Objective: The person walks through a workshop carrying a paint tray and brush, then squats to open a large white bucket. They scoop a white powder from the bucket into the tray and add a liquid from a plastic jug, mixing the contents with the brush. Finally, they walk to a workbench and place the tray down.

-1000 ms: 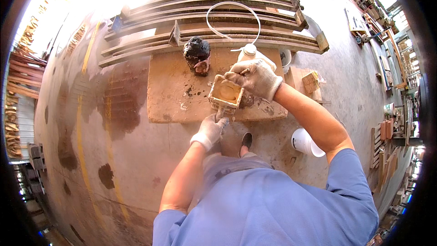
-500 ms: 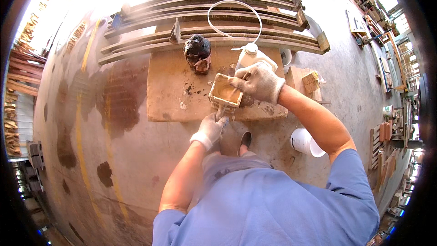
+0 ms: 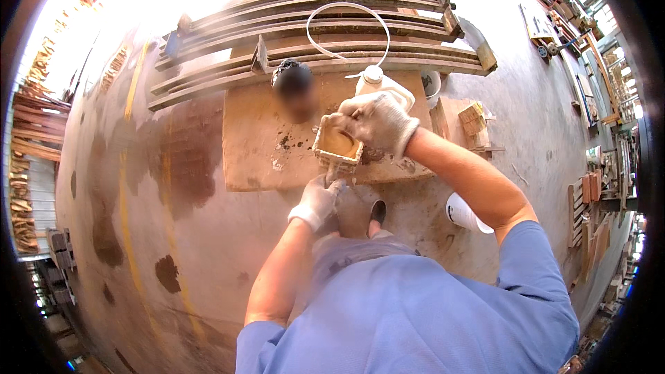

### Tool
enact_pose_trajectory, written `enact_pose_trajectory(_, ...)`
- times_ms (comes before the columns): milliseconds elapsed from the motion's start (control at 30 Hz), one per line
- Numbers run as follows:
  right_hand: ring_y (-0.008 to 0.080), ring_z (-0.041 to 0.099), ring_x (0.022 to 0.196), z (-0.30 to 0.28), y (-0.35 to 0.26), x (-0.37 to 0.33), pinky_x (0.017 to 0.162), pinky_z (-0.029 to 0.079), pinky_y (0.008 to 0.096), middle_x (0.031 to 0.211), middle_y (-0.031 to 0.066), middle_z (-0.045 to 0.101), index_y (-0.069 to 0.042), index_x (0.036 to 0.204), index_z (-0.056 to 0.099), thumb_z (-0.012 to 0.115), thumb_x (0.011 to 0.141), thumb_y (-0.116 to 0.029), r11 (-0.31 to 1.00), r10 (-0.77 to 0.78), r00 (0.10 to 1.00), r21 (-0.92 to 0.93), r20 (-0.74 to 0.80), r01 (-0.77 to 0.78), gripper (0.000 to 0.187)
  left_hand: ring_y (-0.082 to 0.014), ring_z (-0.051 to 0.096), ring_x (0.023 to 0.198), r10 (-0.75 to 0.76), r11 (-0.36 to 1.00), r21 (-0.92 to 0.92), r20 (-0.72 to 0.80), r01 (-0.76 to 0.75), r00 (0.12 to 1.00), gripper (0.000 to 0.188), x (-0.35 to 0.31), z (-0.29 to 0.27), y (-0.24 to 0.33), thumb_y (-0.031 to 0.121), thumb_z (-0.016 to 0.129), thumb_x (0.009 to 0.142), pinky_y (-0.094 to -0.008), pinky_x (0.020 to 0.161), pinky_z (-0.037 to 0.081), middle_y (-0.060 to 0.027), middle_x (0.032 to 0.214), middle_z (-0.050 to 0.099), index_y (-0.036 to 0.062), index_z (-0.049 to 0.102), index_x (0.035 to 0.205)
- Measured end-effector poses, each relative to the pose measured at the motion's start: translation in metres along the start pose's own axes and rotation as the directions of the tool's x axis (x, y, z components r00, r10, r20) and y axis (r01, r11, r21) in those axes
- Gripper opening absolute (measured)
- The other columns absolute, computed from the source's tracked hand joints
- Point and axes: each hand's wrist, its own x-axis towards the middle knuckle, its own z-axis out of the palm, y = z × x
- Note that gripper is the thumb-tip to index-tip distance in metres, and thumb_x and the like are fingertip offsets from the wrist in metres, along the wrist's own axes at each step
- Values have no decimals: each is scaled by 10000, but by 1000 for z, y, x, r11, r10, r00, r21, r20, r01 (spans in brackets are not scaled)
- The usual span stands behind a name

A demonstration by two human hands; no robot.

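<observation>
In my gloved left hand [image 3: 317, 202] is the short handle of a square, open-topped box-like scoop [image 3: 346, 161], caked with residue and with tan material inside. My gloved right hand [image 3: 382, 121] is over the scoop's far right side. Its fingers are closed and bent down toward the inside; whatever they pinch is hidden. Just beyond that hand stands a whitish plastic jug [image 3: 389, 86] with a capped neck, partly covered by the glove. A clear looped tube [image 3: 386, 24] rises behind the jug. On the board to the left sits a dark, rounded lump [image 3: 294, 82], partly blurred.
Under these things lies a stained tan board [image 3: 253, 145]. Long metal rails [image 3: 208, 76] run across its far side. A white bucket [image 3: 463, 212] is on the floor to the right, and wooden blocks [image 3: 473, 119] lie beside the board. Wet patches [image 3: 183, 173] darken the floor at left.
The view has shifted slightly. My right hand has edged left over the scoop, its fingers staying bent. My left hand keeps its hold on the handle.
</observation>
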Motion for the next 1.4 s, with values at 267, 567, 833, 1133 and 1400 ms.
enact_pose_trajectory(267, 247, 600, 575, -7, 18, -5, 592, 504, 391, 641, 110, 640, -82, 852, 758, 751, 1005, -326, 997, 20, 999, -71, 24, -19, 288, -110, 527, 573, -31, 999, 18, -18, 31, 999, 187, -3, 0, 2, 217, 684, 1062, -302, 511, 457, -1, 758, 613, 47, 696, 1139)
enact_pose_trajectory(567, 340, 701, 702, -23, 11, -6, 644, 532, 445, 716, 145, 697, -90, 860, 728, 653, 1039, -421, 991, 86, 981, -118, 175, -66, 384, -125, 557, 590, -14, 999, 51, -3, 14, 1000, 241, -1, 0, 2, 250, 696, 1056, -318, 525, 478, -15, 775, 623, 38, 688, 1171)
enact_pose_trajectory(833, 370, 724, 787, -9, 24, -6, 706, 544, 472, 793, 160, 730, -105, 924, 753, 628, 1050, -443, 997, -48, 989, -61, 137, 56, 382, -115, 558, 619, -12, 999, 30, 6, 11, 1000, 251, 3, -1, -4, 246, 696, 1056, -321, 531, 477, -14, 769, 625, 32, 695, 1188)
enact_pose_trajectory(1133, 381, 741, 794, 1, -6, 7, 747, 569, 477, 781, 182, 742, -74, 925, 772, 608, 1047, -439, 991, 110, 985, 63, 131, -119, 419, -119, 558, 565, 11, 999, 30, 6, -11, 1000, 237, -2, -2, 1, 282, 701, 1042, -306, 520, 479, -17, 749, 630, 54, 674, 1099)
enact_pose_trajectory(1400, 379, 738, 779, -12, -3, 4, 728, 568, 474, 765, 169, 739, -79, 930, 773, 602, 1038, -500, 974, 172, 964, -185, 201, -135, 468, -125, 559, 517, 58, 998, 18, 18, -59, 998, 252, 1, -4, -5, 302, 696, 1045, -311, 482, 469, -29, 727, 632, 56, 645, 1068)
